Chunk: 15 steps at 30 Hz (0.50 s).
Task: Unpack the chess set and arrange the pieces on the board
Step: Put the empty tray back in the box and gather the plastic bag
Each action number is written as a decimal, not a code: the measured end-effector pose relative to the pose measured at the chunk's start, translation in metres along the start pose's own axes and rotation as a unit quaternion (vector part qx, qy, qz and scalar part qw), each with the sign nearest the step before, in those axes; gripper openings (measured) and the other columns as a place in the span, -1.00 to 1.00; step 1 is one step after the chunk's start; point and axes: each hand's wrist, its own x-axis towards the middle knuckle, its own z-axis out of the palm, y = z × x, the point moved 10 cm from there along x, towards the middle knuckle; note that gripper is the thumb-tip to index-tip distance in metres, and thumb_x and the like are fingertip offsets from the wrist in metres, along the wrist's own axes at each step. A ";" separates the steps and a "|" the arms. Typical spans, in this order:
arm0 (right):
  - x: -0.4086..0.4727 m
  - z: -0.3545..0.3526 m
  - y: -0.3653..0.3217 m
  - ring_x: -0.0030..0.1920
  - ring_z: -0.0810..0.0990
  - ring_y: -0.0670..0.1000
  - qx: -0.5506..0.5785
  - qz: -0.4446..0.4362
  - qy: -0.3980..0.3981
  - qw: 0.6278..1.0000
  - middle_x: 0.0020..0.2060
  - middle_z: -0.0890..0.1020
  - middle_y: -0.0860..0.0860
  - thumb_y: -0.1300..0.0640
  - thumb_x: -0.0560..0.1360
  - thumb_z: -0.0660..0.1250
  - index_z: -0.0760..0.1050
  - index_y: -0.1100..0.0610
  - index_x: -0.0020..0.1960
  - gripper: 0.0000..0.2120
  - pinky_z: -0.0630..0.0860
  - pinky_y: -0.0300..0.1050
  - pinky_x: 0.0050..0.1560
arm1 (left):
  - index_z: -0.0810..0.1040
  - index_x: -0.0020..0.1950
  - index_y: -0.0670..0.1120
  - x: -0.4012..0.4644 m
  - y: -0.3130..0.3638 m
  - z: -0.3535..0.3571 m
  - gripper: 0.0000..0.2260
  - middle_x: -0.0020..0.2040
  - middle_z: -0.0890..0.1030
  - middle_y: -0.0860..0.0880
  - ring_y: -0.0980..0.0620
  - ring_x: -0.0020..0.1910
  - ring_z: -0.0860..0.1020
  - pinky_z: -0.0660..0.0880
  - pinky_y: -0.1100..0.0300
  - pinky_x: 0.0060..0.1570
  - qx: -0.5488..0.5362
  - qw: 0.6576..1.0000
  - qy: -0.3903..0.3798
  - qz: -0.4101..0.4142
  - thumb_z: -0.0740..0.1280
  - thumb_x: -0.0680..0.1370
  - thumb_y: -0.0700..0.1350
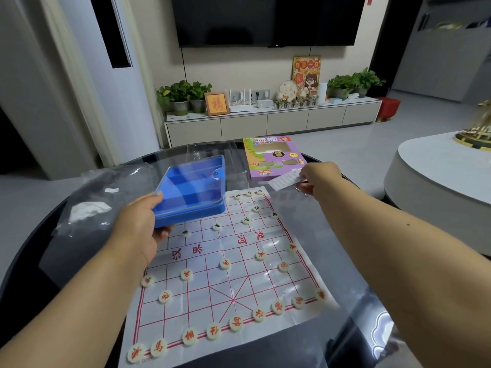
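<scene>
A white paper Chinese chess board point(239, 285) with red lines lies on the dark round table point(34, 251). Several round cream pieces with red characters point(236, 323) line its near rows; several with dark characters point(246, 220) sit on the far side. My left hand point(138, 229) grips the near corner of a blue plastic tray with a clear lid point(194, 189), held tilted above the board's far left corner. My right hand point(318, 179) pinches a white paper slip point(283, 180) and what looks like a small metal object beyond the board's far right corner.
A purple game box point(273, 158) lies at the table's far edge with clear plastic packaging point(210, 150) beside it. A crumpled clear bag point(90, 203) sits at the left. A white round table point(435, 166) stands to the right, a TV cabinet point(265, 120) behind.
</scene>
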 end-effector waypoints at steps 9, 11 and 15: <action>-0.009 0.060 -0.036 -0.62 0.48 -0.02 0.050 -0.050 -0.051 0.996 -0.56 0.51 0.16 0.43 0.49 0.23 0.47 0.31 -0.24 -0.85 0.32 -0.35 -0.65 | 0.45 -0.02 -0.11 0.032 0.016 -0.013 -0.89 -0.25 0.48 -0.09 0.03 -0.43 0.43 0.31 0.24 -0.50 -0.014 0.999 0.042 -0.020 0.29 0.56 -0.08; -0.010 0.080 -0.039 -0.54 0.53 0.04 0.085 -0.043 -0.069 0.993 -0.34 0.55 0.23 0.43 0.48 0.26 0.55 0.35 0.01 -0.85 0.39 -0.33 -0.64 | 0.45 0.00 -0.11 0.045 0.021 -0.014 -0.89 -0.24 0.47 -0.08 0.03 -0.44 0.43 0.31 0.24 -0.52 -0.019 0.999 0.044 -0.018 0.29 0.56 -0.08; -0.006 0.124 -0.058 -0.31 0.53 -0.03 0.005 -0.132 -0.126 0.983 -0.12 0.60 0.13 0.36 0.47 0.28 0.58 0.27 0.06 -0.80 0.51 -0.24 -0.37 | 0.45 0.08 -0.10 0.072 0.028 -0.009 -0.86 -0.20 0.48 -0.08 0.03 -0.42 0.43 0.33 0.32 -0.60 -0.028 0.998 0.049 -0.020 0.28 0.56 -0.08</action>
